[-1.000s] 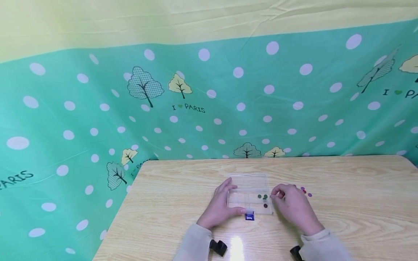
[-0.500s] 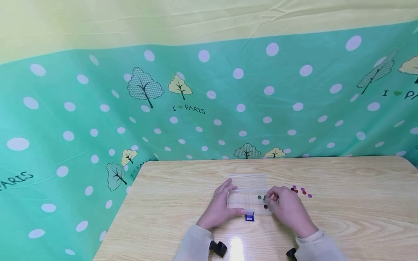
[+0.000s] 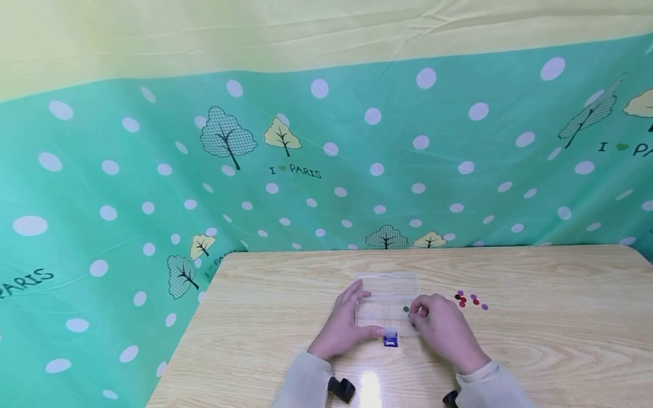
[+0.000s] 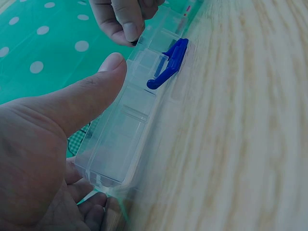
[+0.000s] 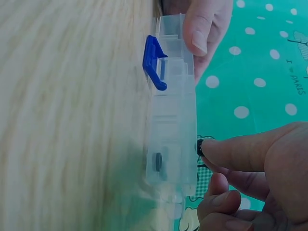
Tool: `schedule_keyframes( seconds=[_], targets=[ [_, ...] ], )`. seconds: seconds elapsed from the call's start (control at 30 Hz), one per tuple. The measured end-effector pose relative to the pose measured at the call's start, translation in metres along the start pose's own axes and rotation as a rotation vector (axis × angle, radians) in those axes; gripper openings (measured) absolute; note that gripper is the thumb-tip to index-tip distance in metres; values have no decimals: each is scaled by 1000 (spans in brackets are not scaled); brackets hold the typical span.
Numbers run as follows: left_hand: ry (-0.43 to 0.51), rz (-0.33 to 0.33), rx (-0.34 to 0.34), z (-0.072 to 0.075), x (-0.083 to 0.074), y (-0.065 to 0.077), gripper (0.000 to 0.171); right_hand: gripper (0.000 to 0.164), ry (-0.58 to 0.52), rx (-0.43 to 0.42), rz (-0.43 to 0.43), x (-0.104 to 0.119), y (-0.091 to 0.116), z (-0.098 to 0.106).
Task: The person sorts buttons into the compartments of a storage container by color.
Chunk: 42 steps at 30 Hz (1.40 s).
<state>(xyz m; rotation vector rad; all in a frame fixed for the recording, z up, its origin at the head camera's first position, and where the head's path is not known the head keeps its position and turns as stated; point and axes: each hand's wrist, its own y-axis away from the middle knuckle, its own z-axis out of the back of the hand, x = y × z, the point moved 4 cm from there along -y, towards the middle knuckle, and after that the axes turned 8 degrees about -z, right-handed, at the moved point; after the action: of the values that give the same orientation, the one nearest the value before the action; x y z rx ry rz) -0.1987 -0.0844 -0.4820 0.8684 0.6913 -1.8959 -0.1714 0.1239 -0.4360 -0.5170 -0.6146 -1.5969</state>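
Note:
A clear plastic compartment box (image 3: pixel 372 311) lies on the table with its lid (image 3: pixel 390 283) folded back and a blue latch (image 3: pixel 390 339) at the front. My left hand (image 3: pixel 344 323) grips its left end, thumb at the front wall and fingers round the side. Over the right-hand compartments, my right hand (image 3: pixel 444 328) pinches a small dark disc (image 5: pixel 200 147) between thumb and forefinger. A green disc (image 3: pixel 406 309) shows in the box just left of those fingertips. Through the wall in the right wrist view, another dark disc (image 5: pixel 158 162) is visible inside; my right hand hides other contents in the head view.
Several small discs (image 3: pixel 462 300), red, purple and one dark, are scattered on the wooden table (image 3: pixel 561 328) right of the box. A green dotted cloth (image 3: pixel 326 198) hangs behind the table's back edge.
My right hand has shifted left, from beside the box to over its right compartments. The loose discs it partly covered now show. My left hand stays on the box.

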Motion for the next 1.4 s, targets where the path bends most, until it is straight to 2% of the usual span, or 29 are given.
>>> schedule_keyframes(
  seconds=[0.4,1.4],
  targets=[
    [-1,-12,3,0,-3,0,83,3,19,2,21,1,2,-6],
    [-6,3,2,-1,0,-1,83,6,94,26,19,-4,6,-1]
  ],
)
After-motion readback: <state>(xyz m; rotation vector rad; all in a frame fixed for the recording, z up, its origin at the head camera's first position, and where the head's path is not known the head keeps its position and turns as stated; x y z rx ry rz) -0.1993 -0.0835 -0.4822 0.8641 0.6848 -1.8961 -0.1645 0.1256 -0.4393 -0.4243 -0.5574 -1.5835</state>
